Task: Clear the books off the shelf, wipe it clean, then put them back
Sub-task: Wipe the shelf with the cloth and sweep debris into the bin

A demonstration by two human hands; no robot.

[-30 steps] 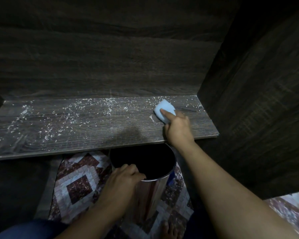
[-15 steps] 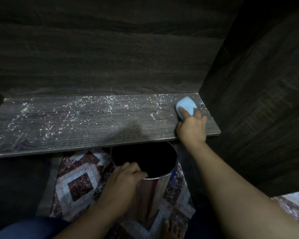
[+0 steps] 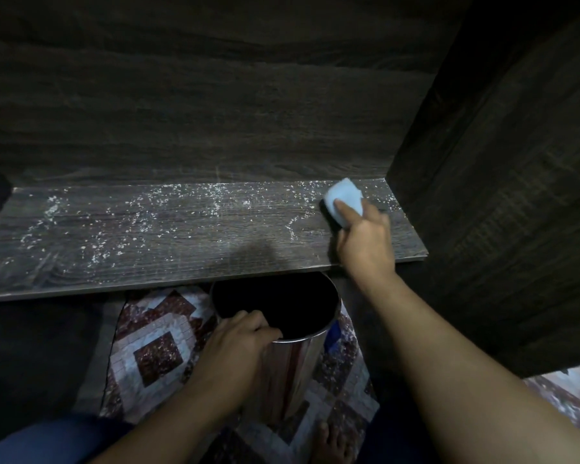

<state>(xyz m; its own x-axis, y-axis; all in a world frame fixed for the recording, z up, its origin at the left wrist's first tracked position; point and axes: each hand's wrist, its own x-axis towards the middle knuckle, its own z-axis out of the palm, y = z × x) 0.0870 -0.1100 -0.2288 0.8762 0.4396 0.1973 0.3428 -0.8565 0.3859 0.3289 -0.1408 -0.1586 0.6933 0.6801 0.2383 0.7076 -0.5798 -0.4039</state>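
Observation:
The dark wooden shelf (image 3: pixel 168 249) holds no books and is strewn with white crumbs. At its far right end, near the back corner, my right hand (image 3: pixel 365 242) grips a light blue sponge (image 3: pixel 344 195) and presses it on the board. My left hand (image 3: pixel 235 356) holds the rim of a shiny metal bin (image 3: pixel 292 366), which stands upright just below the shelf's front edge. No books are in view.
The cabinet's right side panel (image 3: pixel 503 195) rises close beside the sponge, and the back panel (image 3: pixel 198 112) closes the shelf behind. A patterned tile floor (image 3: pixel 154 360) lies below, with a bare foot (image 3: pixel 329 443) near the bin.
My right hand has slid the sponge from mid-right of the shelf to its far right back corner. My left hand and the bin have stayed put.

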